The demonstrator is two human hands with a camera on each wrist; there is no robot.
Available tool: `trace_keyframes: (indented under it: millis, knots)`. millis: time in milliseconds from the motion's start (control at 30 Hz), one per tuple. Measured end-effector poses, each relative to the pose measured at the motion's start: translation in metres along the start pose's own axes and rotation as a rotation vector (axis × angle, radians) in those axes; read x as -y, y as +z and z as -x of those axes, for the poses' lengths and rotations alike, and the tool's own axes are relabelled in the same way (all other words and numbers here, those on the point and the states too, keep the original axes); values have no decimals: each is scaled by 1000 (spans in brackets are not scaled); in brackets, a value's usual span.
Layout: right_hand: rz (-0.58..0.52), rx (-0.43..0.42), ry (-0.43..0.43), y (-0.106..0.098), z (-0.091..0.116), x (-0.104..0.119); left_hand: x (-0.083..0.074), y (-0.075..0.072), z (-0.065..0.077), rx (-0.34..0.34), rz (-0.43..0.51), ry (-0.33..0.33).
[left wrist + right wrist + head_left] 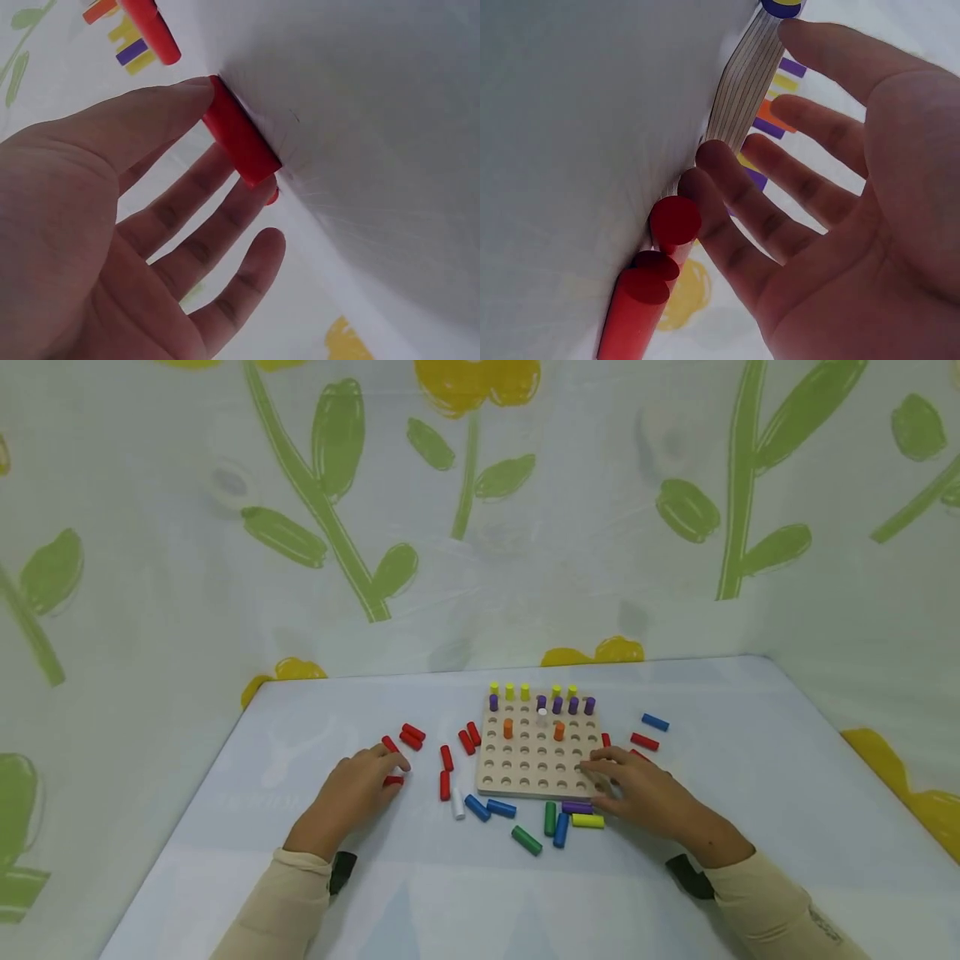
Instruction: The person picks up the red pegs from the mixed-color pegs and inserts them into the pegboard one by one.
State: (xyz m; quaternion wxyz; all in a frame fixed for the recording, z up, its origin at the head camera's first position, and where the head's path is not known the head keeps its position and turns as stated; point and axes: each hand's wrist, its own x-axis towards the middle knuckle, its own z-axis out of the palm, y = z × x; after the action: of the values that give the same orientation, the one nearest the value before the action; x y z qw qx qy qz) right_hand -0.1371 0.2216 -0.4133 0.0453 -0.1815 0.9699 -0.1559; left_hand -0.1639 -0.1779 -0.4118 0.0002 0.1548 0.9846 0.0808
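Observation:
My left hand (352, 793) pinches a red peg (240, 135) between thumb and fingers, at the left of the table; the peg lies lengthwise along the tabletop. Another red peg (391, 744) is just beyond those fingers. Over the near right corner of a wooden pegboard (517, 794), my right hand (637, 789) has its fingers spread, holding nothing. Its thumb is close to a purple peg (577, 807) lying at the board's front edge. Yellow (525, 692) and purple pegs (557, 705) stand in the far rows, with orange pegs (507, 728) and a white peg (542, 717) nearer.
Several loose red pegs (445, 786) lie left of the board. Blue (501, 808), green (527, 841), yellow (588, 821) and white pegs (458, 804) lie along its front. At the right are a blue peg (656, 722) and red pegs (645, 742). A flower-patterned cloth (562, 568) hangs behind.

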Motion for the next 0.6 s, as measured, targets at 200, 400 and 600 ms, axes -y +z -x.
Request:
trace_keyframes:
  millis: [200,400,600]
  knots:
    - [10,2,-12,6,2,-2,2,3,0,24,-1,-1]
    - [18,-1,-9,6,2,-1,5,4,-2,-7,-14,15]
    - [50,-2,-1,5,-2,-2,3,3,-5,-44,-12,18]
